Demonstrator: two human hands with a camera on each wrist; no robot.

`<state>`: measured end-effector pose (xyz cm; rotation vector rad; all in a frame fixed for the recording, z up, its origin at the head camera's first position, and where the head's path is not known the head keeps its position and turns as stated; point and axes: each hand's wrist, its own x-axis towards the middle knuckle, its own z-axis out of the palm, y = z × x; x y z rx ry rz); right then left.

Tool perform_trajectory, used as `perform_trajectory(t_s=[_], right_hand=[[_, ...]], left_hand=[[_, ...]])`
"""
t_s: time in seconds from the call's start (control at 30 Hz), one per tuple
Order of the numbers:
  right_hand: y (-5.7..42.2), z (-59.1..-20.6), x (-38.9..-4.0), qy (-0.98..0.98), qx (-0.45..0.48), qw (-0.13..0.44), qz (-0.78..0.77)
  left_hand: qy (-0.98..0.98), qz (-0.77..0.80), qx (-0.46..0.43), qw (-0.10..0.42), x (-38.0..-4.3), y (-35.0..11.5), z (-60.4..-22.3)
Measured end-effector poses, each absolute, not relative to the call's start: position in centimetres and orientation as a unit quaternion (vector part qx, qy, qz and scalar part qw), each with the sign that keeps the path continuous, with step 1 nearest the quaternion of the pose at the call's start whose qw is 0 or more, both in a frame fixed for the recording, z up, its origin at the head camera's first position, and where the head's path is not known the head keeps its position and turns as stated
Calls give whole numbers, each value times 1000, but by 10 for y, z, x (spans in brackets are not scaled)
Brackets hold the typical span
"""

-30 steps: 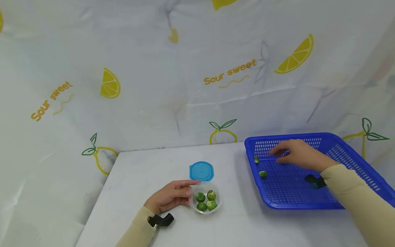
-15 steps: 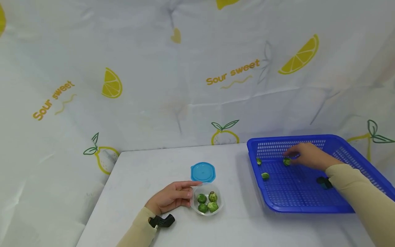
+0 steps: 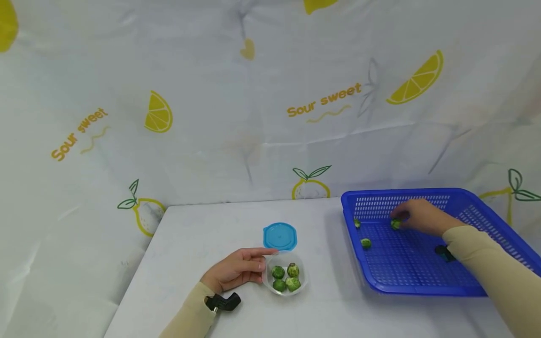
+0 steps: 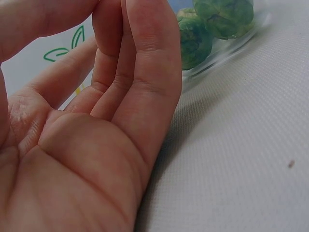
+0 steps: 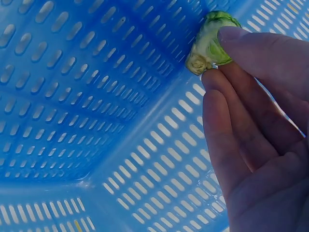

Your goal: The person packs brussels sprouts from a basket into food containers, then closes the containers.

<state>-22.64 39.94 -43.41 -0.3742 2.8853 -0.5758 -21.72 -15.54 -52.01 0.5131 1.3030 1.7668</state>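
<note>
In the head view my left hand (image 3: 236,271) rests on the table against a small clear plastic container (image 3: 285,293). Its index finger lies along the far rim and the thumb points at the near side. Several Brussels sprouts (image 3: 293,283) sit inside that container; two show past my fingers in the left wrist view. Over on the right, my right hand (image 3: 424,218) reaches into a blue plastic basket (image 3: 422,289). Between thumb and fingers it pinches a Brussels sprout (image 5: 216,43), cut end showing. Two more sprouts (image 3: 366,243) lie along the basket's left wall.
A blue lid (image 3: 280,236) lies flat just behind the container. White table (image 3: 325,310) separates the container from the basket. A white sheet printed with lemons (image 3: 220,94) hangs behind the table and meets its back edge.
My right hand has closed its fingers on a sprout inside the basket. My left hand has stayed at the container. The head view has shifted slightly.
</note>
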Motion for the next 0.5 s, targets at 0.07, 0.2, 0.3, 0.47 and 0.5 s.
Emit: perform_trajectory(t_s=[0.07, 0.2, 0.3, 0.47, 0.5], right_hand=[[399, -435, -227, 970, -123, 88, -188], [397, -437, -229, 972, -125, 84, -180], [395, -436, -229, 973, -129, 82, -174], [395, -435, -229, 975, -123, 85, -165], [395, -434, -229, 975, -122, 88, -164]], left_hand=[[522, 707, 205, 430, -217, -155, -520], [525, 707, 199, 431, -217, -154, -519], [527, 707, 194, 430, -217, -154, -518], [527, 706, 195, 431, -217, -154, -518], [528, 705, 194, 432, -217, -155, -518]])
